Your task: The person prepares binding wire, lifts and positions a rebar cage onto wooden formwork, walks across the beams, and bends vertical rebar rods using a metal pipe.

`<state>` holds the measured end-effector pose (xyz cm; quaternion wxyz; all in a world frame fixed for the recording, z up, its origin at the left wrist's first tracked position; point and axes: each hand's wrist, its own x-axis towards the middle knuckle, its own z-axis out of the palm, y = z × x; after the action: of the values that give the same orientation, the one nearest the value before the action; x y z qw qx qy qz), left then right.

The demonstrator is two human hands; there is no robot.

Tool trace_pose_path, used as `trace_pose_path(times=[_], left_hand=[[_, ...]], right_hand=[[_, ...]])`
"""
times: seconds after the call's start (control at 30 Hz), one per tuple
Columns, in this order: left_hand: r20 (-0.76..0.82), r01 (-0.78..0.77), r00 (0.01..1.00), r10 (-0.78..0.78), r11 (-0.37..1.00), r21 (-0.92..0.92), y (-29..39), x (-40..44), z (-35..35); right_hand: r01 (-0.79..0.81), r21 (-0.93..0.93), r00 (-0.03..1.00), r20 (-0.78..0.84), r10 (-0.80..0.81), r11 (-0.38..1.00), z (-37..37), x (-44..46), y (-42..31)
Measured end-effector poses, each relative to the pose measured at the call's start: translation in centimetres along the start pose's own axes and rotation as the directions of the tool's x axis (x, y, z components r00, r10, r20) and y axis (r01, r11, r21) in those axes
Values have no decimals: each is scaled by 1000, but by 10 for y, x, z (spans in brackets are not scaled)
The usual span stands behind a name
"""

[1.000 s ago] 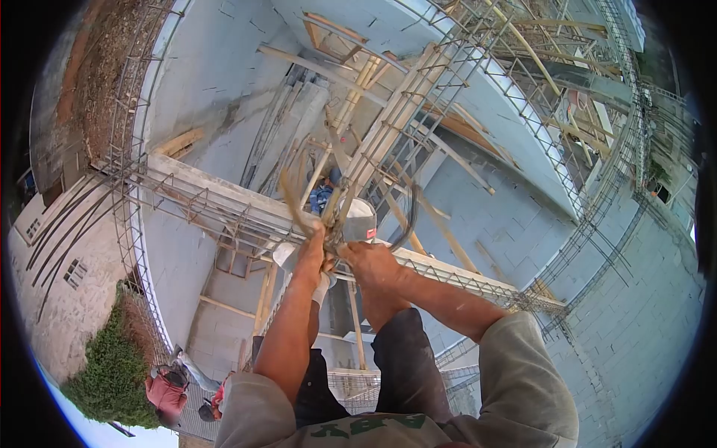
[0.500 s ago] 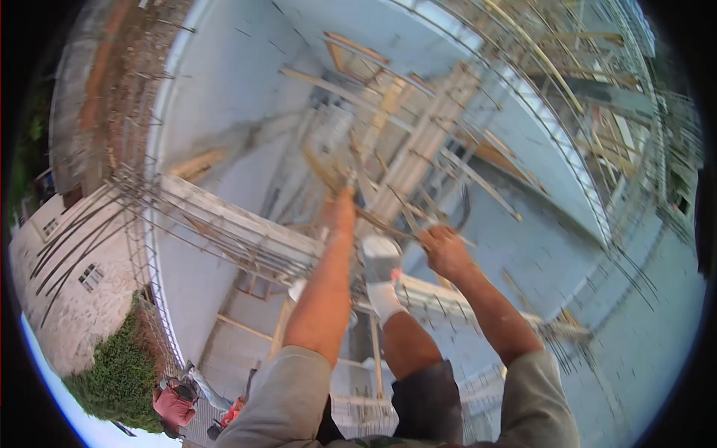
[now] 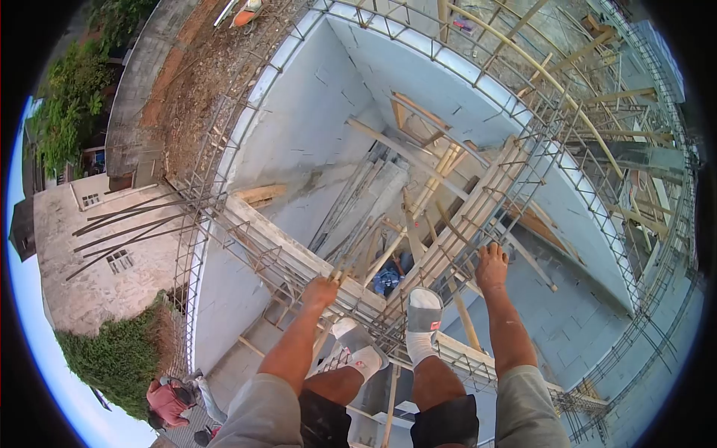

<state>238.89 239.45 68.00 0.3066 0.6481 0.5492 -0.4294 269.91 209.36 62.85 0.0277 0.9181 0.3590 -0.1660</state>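
Observation:
My left hand (image 3: 320, 292) is closed in a fist above the near side of the beam formwork. Pale thin pieces show just beyond its fingers, and I cannot tell whether they are gripped. My right hand (image 3: 491, 266) curls its fingers at the end of a thin dark rod (image 3: 455, 224), which slants up and left. Between the hands lie a steel rebar cage (image 3: 269, 261) and a boarded beam form (image 3: 478, 201). My feet, in white socks and grey-strapped sandals (image 3: 424, 310), stand on the framework between my arms.
Pale block walls (image 3: 291, 112) topped with rebar enclose a deep room below. A person in blue (image 3: 388, 280) is down there beside timber props (image 3: 407, 149). Another person in a red top (image 3: 168, 399) is at the lower left. Long bars (image 3: 134, 220) project on the left.
My view has swung and steadied. My left hand has drawn back nearer to me, and the hands are farther apart. A second foot now shows beside the first.

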Motion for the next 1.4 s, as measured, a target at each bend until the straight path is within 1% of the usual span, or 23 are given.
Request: trace_pose_path(times=[0.1, 0.2, 0.3, 0.37, 0.5, 0.53, 0.63, 0.67, 0.73, 0.8, 0.87, 0.93, 0.97, 1.03, 1.07, 1.1, 1.13, 1.17, 1.23, 1.27, 1.33, 1.37, 1.4], left_hand=[[-69, 92, 994, -89, 995, 43, -23, -20, -8], [-23, 107, 994, -106, 994, 16, -27, -31, -8], [62, 25, 998, -21, 997, -76, -9, -43, -3], [0, -165, 986, 166, 983, -81, 0, -43, 13], [72, -182, 978, 196, 970, -159, 45, -70, -1], [37, -221, 972, 230, 960, -171, 50, -71, 5], [-71, -307, 952, 299, 925, -225, 64, -65, 21], [-103, -330, 944, 314, 910, -250, 66, -68, 24], [-43, -321, 946, 321, 907, -274, 75, -84, 10], [-43, -353, 934, 355, 896, -270, 82, -105, -3], [-98, -414, 910, 402, 882, -227, 81, -126, -13], [-139, -449, 893, 427, 858, -251, 79, -157, -27], [-149, -471, 882, 447, 842, -263, 78, -172, -30], [-43, -402, 892, 450, 746, -530, 69, -190, -31], [45, -348, 872, 487, 682, -643, 70, -203, -27], [78, -330, 864, 498, 675, -660, 71, -225, -30], [92, -321, 859, 503, 670, -669, 74, -240, -39], [-13, -486, 828, 561, 704, -518, 78, -246, -32], [-232, -699, 713, 662, 699, -154, 78, -250, 1], [-304, -700, 708, 638, 692, -176, 90, -240, 16], [-427, -690, 705, 567, 687, -227, 115, -224, 45], [-435, -716, 675, 596, 671, -191, 133, -218, 45], [-277, -680, 733, 621, 661, -317, 153, -213, 49]], right_hand=[[39, -23, 999, -18, -40, 999, 7, 3, 2], [38, -6, 999, 29, -38, 999, 9, 4, 2], [55, 1, 997, 51, -55, 998, 5, 4, 7], [57, 18, 996, 67, -58, 998, 8, 6, 9], [20, 22, 978, 206, -24, 1000, 6, 9, 6], [4, -3, 969, 249, -3, 1000, 0, 9, 3], [25, 41, 997, 70, -28, 999, -21, 2, -16], [26, 86, 995, 98, -35, 996, -31, -2, -26], [21, 166, 987, 152, -47, 986, -59, -14, -55], [179, 348, 977, 50, -209, 920, -93, -28, -93], [227, 481, 951, 78, -299, 847, -124, -44, -132], [-152, 769, 919, 342, -198, 621, -129, -54, -158], [-359, 814, 860, 479, -176, 456, -135, -62, -170], [-699, 703, 710, 704, -19, -133, -203, -67, -210], [-702, 695, 701, 713, 19, -159, -200, -76, -213], [-696, 694, 697, 714, 59, -184, -197, -84, -209], [-727, 672, 667, 740, 88, -139, -210, -91, -211], [-738, 645, 634, 763, 122, -199, -214, -97, -207], [-681, 722, 667, 681, 303, -123, -227, -108, -193], [-637, 768, 684, 602, 412, -66, -216, -110, -183], [-577, 816, 632, 444, 635, 3, -196, -105, -157], [-554, 832, 584, 353, 731, 40, -184, -100, -144], [-552, 831, 564, 317, 762, 62, -173, -97, -127]])
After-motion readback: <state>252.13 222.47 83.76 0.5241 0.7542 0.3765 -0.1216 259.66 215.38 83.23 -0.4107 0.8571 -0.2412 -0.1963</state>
